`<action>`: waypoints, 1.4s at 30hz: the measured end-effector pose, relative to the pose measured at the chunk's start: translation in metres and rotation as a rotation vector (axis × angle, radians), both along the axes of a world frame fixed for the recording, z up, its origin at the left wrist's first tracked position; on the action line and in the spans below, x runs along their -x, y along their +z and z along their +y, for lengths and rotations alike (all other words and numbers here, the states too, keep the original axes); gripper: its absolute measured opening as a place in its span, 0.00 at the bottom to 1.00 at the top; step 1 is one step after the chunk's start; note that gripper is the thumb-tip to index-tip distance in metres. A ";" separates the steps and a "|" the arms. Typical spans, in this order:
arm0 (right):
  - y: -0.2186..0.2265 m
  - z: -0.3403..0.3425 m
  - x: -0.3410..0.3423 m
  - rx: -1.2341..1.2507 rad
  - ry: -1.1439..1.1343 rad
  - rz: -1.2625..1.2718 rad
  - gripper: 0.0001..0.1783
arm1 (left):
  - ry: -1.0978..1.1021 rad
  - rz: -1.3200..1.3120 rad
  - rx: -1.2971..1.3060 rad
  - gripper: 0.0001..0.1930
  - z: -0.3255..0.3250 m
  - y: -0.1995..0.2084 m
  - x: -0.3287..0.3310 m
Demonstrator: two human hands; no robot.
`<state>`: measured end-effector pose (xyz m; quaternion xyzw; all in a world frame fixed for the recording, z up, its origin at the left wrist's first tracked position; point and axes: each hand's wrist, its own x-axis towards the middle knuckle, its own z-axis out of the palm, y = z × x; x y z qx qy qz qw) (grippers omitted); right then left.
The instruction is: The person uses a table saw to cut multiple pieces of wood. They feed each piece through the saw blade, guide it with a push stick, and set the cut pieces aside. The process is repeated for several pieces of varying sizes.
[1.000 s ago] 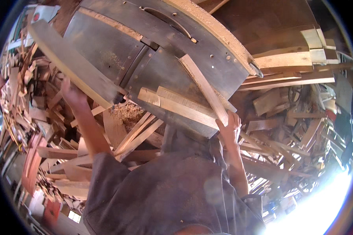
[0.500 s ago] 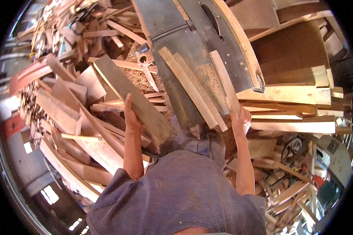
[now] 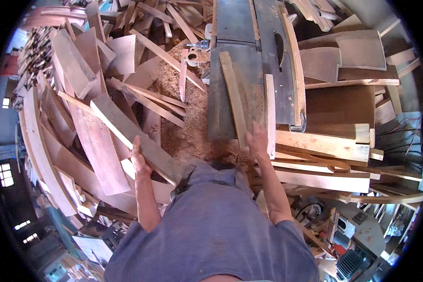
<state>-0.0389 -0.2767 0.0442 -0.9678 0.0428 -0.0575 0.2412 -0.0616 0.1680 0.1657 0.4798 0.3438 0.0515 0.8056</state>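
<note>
My left hand [image 3: 140, 162] grips the left edge of a long brown board [image 3: 136, 134], which slants from the upper left toward my waist. Its fingers are partly hidden at the board's edge. On the dark metal machine table [image 3: 221, 122] lie a narrow wooden strip [image 3: 232, 89] and, to its right, a paler strip [image 3: 270, 113]. My right hand [image 3: 257, 141] is between these strips, over their near ends, with fingers extended and slightly blurred. It is close to the left strip's near end; whether it touches it, I cannot tell.
A slot with a dark blade [image 3: 279, 49] is in the machine table, beside a wooden fence [image 3: 293, 70]. Sawdust [image 3: 192, 122] covers the ground left of the table. Loose boards [image 3: 98, 150] crowd the left; stacked timber [image 3: 324, 145] is at right. A motor [image 3: 350, 263] stands lower right.
My view has turned and shifted. My right hand has let go of the pale strip and moved left toward the other strip. My left hand still holds the board, now farther left from the table.
</note>
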 end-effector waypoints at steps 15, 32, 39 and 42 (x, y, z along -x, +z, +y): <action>0.010 -0.003 0.048 -0.376 -0.317 0.453 0.39 | 0.049 0.072 0.080 0.26 0.097 -0.018 0.069; 0.175 0.180 0.046 -0.466 0.421 0.097 0.32 | -0.170 -0.170 0.204 0.31 -0.020 -0.005 -0.023; 0.167 0.192 0.035 -0.233 0.869 -0.022 0.41 | 0.040 -0.185 0.090 0.36 -0.051 0.002 0.001; 0.160 0.188 0.032 -0.261 1.016 0.062 0.40 | 0.199 -0.250 0.161 0.34 -0.056 -0.007 0.027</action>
